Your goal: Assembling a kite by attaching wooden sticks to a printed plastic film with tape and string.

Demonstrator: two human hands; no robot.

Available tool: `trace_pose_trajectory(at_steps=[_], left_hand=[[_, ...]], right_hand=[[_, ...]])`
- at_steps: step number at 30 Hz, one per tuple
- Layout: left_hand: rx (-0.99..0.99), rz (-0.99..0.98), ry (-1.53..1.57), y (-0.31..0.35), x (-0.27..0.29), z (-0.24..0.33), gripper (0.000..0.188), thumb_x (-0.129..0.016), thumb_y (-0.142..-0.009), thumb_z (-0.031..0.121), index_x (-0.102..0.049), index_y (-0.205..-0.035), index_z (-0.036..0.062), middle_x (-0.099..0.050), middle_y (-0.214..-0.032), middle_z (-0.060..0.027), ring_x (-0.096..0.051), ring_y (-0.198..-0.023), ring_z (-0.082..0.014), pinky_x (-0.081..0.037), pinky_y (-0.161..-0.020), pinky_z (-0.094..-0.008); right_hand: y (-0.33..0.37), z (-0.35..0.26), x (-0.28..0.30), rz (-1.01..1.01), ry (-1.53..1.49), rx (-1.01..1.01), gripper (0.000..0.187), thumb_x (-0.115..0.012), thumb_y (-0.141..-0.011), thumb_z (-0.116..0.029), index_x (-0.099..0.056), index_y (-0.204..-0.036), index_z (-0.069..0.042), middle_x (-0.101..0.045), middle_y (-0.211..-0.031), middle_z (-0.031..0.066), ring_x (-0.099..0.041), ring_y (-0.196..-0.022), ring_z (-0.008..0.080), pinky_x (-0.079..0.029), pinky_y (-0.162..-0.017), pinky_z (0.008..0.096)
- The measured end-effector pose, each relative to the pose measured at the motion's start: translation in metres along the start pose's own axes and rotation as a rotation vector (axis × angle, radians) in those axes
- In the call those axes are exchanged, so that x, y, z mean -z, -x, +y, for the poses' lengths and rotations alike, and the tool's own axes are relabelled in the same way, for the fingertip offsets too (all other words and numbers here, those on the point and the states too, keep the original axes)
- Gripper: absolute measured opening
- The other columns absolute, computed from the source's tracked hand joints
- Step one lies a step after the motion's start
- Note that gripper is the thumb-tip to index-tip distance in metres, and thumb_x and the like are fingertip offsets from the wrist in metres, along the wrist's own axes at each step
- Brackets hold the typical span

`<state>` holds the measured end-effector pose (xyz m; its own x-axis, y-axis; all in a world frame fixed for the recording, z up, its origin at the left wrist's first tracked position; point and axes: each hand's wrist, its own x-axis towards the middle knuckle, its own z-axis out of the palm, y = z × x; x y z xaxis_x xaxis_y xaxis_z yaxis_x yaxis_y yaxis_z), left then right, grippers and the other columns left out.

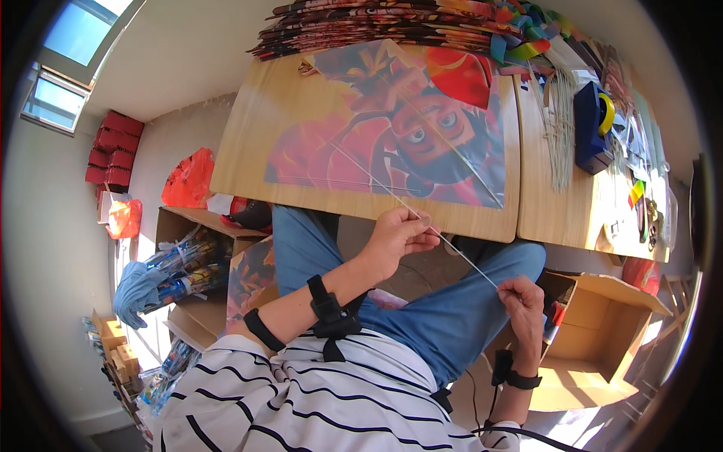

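While left hand (399, 241) and right hand (522, 300) pinch a rod (468, 261) — crossing table edge (482, 231), open room over lap (452, 324)

Bright windows (79, 34) adjoin a seemingly white wall (56, 218).

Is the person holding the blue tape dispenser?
No, the blue tape dispenser sits on the table, while the left hand and right hand hold a thin white rod.
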<state>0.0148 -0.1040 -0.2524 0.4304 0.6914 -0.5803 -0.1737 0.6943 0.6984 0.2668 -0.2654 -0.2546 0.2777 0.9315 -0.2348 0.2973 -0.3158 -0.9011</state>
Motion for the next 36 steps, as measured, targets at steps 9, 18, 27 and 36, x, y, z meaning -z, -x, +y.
trace_pose_trajectory(at_steps=[9,18,27,36], left_hand=[[-0.051,0.019,0.025,-0.006,0.009,0.01,0.01,-0.061,-0.096,0.013,-0.057,-0.096,0.0034,-0.069,-0.098,-0.0156,-0.07,-0.087,-0.021,-0.058,-0.082,-0.0347],[-0.195,-0.157,-0.207,-0.03,-0.062,0.04,0.008,-0.064,-0.092,0.006,-0.061,-0.099,0.0027,-0.068,-0.091,-0.009,-0.067,-0.081,-0.0155,-0.057,-0.077,-0.0289],[-0.075,-0.202,-0.323,-0.036,-0.065,0.024,0.005,-0.066,-0.088,0.003,-0.062,-0.092,0.0031,-0.067,-0.083,-0.0062,-0.064,-0.07,-0.0116,-0.055,-0.069,-0.0243],[-0.062,-0.208,-0.387,-0.037,-0.074,0.019,0.006,-0.067,-0.088,0.004,-0.062,-0.091,0.0036,-0.067,-0.082,-0.0062,-0.064,-0.07,-0.0119,-0.055,-0.068,-0.0242]], right_hand=[[-0.012,-0.025,-0.009,-0.094,0.167,0.17,0.009,-0.061,-0.078,0.005,-0.064,-0.085,0.002,-0.061,-0.076,0.013,-0.061,-0.07,0.0274,-0.047,-0.062,0.035],[0.01,-0.004,0.019,0.287,-0.402,-0.224,0.005,-0.062,-0.081,-0.001,-0.067,-0.084,0.0,-0.059,-0.068,0.001,-0.051,-0.058,0.0067,-0.041,-0.052,0.0229],[0.045,0.013,0.074,0.718,-0.439,-0.202,0.008,-0.059,-0.083,0.0,-0.067,-0.082,-0.001,-0.058,-0.068,-0.0015,-0.047,-0.056,0.0023,-0.038,-0.047,0.0189],[0.058,0.038,0.102,0.836,-0.334,-0.274,0.009,-0.057,-0.08,-0.001,-0.066,-0.077,0.001,-0.062,-0.068,0.0011,-0.056,-0.059,0.0055,-0.048,-0.043,0.0224]])
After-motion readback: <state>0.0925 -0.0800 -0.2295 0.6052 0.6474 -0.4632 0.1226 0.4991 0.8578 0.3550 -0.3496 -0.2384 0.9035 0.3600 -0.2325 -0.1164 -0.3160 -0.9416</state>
